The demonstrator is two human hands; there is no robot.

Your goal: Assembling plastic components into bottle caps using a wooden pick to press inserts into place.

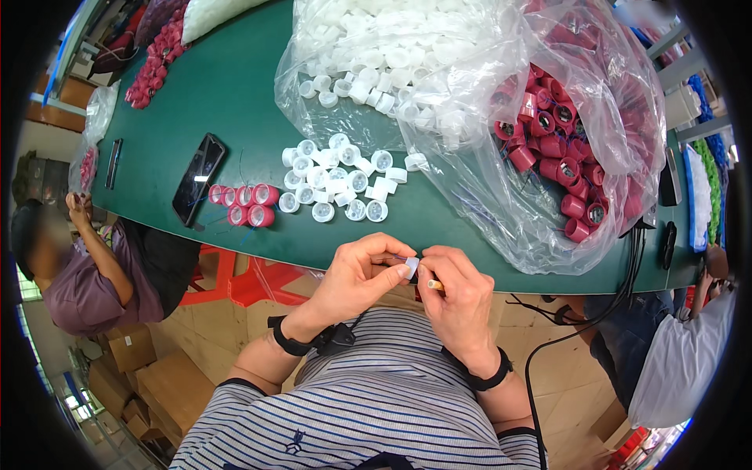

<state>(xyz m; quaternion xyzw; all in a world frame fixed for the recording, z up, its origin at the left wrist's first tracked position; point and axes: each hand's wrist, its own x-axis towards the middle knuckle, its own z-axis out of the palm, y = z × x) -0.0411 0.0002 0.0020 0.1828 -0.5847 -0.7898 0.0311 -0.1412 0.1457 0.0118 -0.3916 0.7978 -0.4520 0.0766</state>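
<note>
Just off the table's near edge, my left hand (362,272) pinches a small white plastic cap (411,267) between thumb and fingers. My right hand (458,294) is closed round a thin yellow stick-like tool (435,286); its fingertips meet the cap from the right. The tool's working end is hidden by my fingers. Ahead of my hands lies a loose cluster of white caps (337,186) on the green table (243,86). To their left stand several dark pink cylindrical housings (252,205) with thin wires.
A clear bag of white caps (376,59) lies at the far middle, and another holding pink housings (560,157) is at right. A black phone (199,178) rests at left. A black cable (533,368) hangs right of me. Other people sit at both sides.
</note>
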